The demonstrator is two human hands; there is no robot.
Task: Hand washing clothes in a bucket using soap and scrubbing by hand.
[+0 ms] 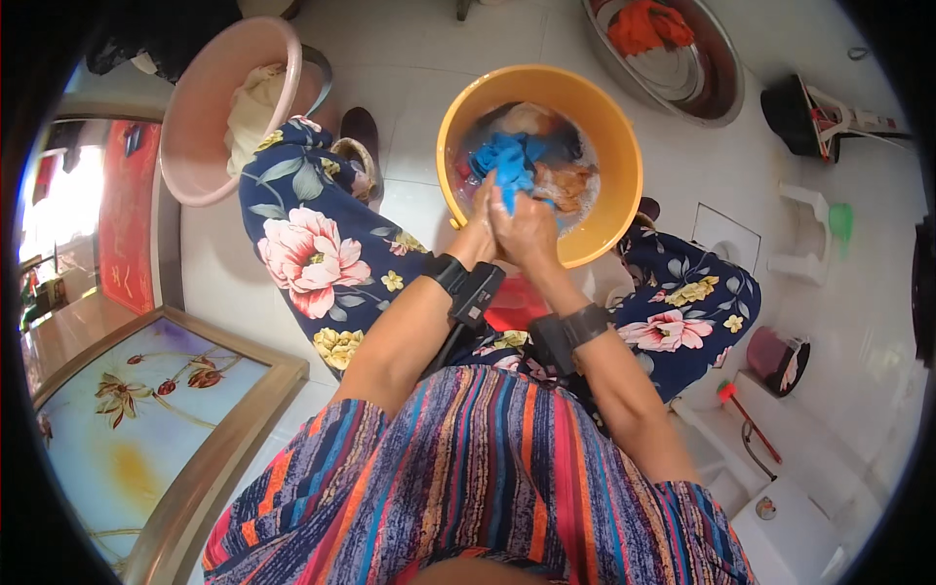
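Observation:
A yellow bucket (614,195) stands on the floor between my knees, holding sudsy water and wet laundry. Over its near part, my left hand (478,229) and my right hand (526,229) are pressed together, closed around a wet blue cloth (509,161). Part of that cloth sticks up between my hands, and the rest spreads toward the water. Below it in the bucket lie an orange-brown cloth (567,183), a pale cloth (526,119) and dark fabric. My fingertips are partly hidden by the grip.
At the left a pink basin (180,136) holds a cream cloth (252,112). A metal basin (726,97) with an orange-red cloth (651,27) sits at the far right. A broom and dustpan (795,117) lean by the right wall. A framed flower picture (156,390) is at the near left.

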